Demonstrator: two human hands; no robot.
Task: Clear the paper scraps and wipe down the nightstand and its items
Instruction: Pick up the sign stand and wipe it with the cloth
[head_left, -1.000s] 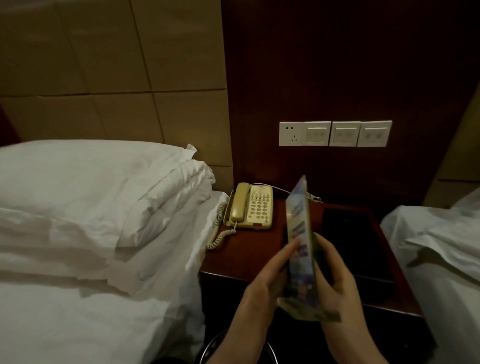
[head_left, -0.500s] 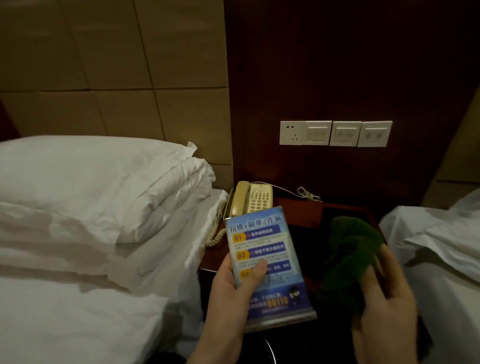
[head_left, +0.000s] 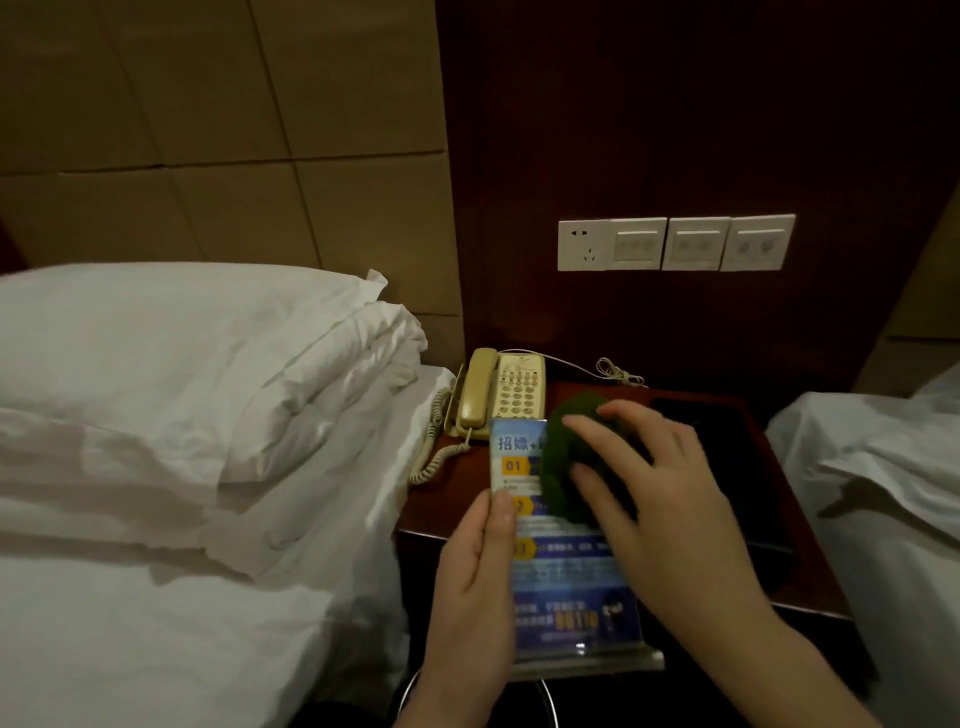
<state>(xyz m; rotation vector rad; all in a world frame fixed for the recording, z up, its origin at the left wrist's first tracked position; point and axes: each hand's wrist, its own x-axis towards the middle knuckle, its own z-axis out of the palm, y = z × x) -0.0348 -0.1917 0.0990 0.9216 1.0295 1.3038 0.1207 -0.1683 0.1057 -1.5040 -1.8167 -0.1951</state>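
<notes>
Left hand (head_left: 475, 587): thumb and fingers pinch the sign card's (head_left: 563, 582) left edge; right hand (head_left: 660, 499), fingers spread, presses a green cloth (head_left: 563, 457) to its upper face. Card held above the nightstand's (head_left: 457, 499) front edge, long axis running away from the person, printed face up, top toward the telephone (head_left: 501, 392). Risk (a judgement): a hard wipe against a one-edge grip may twist or drop it.

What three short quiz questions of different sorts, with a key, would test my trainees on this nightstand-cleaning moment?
1. True or false: the left hand holds the blue sign by its edge.
2. What does the right hand press against the sign? A) green cloth B) white towel C) phone handset
3. Fill in: the beige telephone stands on the nightstand beside the ____ of the bed on the left.

Key: 1 true; 2 A, the green cloth; 3 pillows.
</notes>
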